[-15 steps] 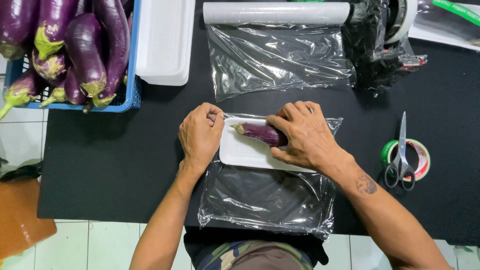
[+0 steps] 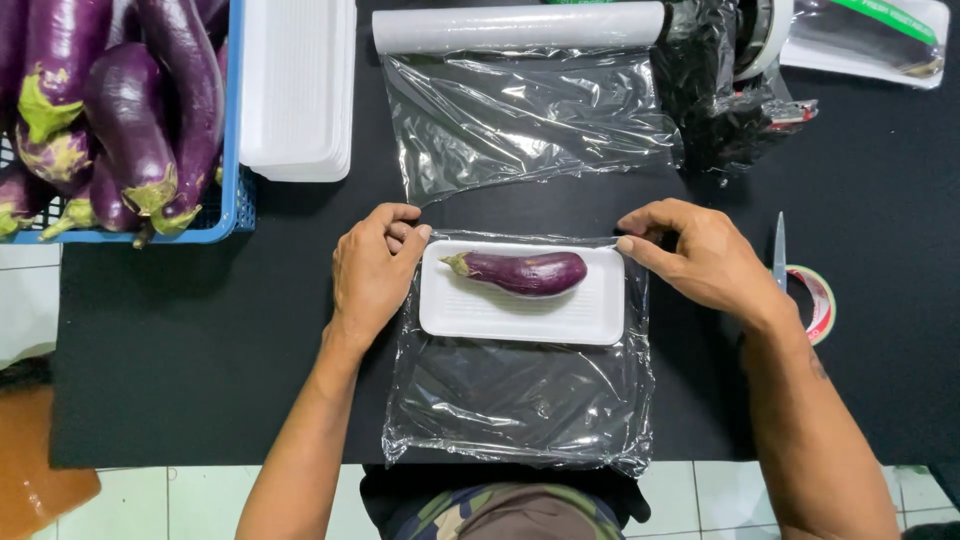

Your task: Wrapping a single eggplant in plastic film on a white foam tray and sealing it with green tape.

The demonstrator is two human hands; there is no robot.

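Observation:
A small purple eggplant [image 2: 522,272] lies on a white foam tray [image 2: 520,315] in the middle of the black table. Under the tray is a loose sheet of clear plastic wrap [image 2: 520,400] that runs toward me. My left hand [image 2: 372,272] pinches the wrap's far left corner beside the tray. My right hand [image 2: 700,255] pinches the far right corner, fingers closed on the film. Both hands sit level with the tray's far edge.
A blue basket [image 2: 236,190] of long purple eggplants is at the far left, a stack of white foam trays [image 2: 298,90] beside it. A wrap roll [image 2: 520,28] with film pulled out lies at the back. Scissors [image 2: 779,250] and a tape roll [image 2: 815,300] rest right.
My right hand left the eggplant and moved right to the film's corner. My left hand shifted to the tray's left corner. The eggplant now lies uncovered on the tray.

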